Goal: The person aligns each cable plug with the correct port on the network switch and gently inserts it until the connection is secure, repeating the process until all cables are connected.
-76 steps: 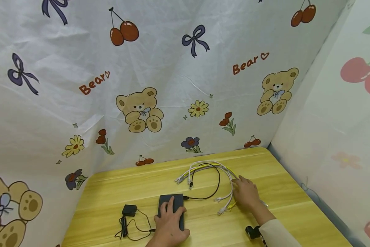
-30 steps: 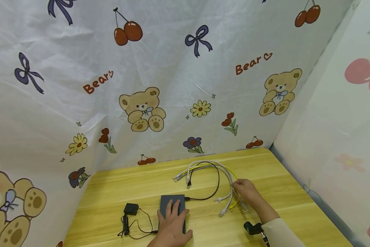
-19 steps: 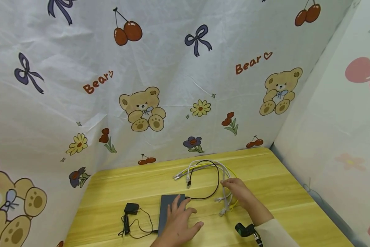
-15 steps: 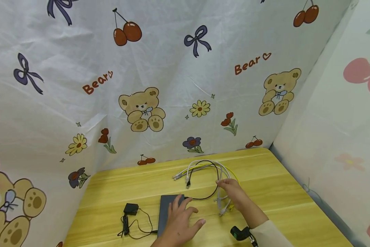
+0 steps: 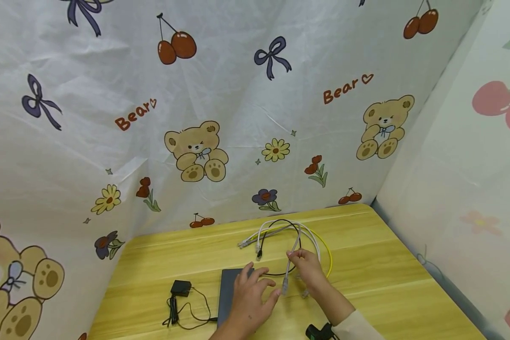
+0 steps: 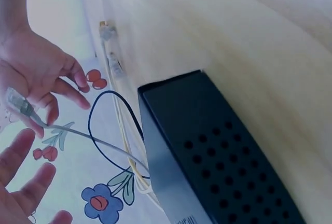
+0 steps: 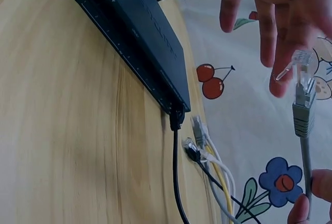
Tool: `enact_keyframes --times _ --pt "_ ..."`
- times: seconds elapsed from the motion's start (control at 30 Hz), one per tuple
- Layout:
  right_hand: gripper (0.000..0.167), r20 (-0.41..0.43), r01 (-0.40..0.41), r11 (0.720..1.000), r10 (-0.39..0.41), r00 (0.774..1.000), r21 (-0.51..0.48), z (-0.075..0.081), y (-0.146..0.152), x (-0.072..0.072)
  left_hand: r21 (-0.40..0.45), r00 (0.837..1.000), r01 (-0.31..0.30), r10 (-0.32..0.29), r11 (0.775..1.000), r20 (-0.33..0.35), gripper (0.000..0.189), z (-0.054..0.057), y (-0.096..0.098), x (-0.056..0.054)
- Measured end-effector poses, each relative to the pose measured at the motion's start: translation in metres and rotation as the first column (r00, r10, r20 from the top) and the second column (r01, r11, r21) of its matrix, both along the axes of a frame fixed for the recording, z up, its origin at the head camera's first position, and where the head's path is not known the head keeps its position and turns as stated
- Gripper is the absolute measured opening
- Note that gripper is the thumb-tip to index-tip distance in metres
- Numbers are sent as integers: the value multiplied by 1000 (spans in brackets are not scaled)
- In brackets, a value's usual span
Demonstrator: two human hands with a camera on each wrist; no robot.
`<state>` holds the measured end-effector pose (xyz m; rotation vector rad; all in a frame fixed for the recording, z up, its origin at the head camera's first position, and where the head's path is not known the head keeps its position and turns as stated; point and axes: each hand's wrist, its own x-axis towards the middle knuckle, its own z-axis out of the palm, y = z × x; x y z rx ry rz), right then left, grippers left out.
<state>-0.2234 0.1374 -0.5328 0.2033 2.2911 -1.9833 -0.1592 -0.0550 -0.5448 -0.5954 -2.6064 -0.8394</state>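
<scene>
My right hand (image 5: 310, 270) pinches a grey network cable (image 7: 306, 156) a short way behind its clear plug (image 7: 302, 60). The plug end points toward my left hand (image 5: 252, 302), which is spread over the right side of a black network switch (image 5: 227, 288) with its fingers apart. In the right wrist view the left fingers (image 7: 265, 32) are close to the plug and not curled round it. The switch lies flat; a black cable (image 7: 177, 172) is plugged into one end of its port side. MERCURY is printed on its top.
Several white, grey and yellow network cables (image 5: 329, 255) lie looped behind the hands, their plugs (image 5: 243, 244) at the back. A black power adapter (image 5: 180, 287) sits left of the switch, its cord running to it. Patterned cloth (image 5: 237, 104) hangs behind the wooden table (image 5: 391, 283).
My right hand has picked the grey cable's end from the bundle and moved it left toward the switch. My left hand has lifted off the switch's top and shifted right, fingers spread.
</scene>
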Motion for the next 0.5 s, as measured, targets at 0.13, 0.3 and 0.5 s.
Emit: enact_keyframes --times 0.13,0.3,0.5 --pt "39 -2 14 1000 -14 1000 7 0 -5 2 12 999 7 -7 1000 48 37 0 2 1" --pt "40 -15 16 1000 -16 1000 13 -2 -10 3 14 997 2 -3 1000 77 31 -1 4 1" --pt "45 -25 0 1000 0 1000 5 -4 -16 6 26 991 -29 25 999 135 11 -6 2 0"
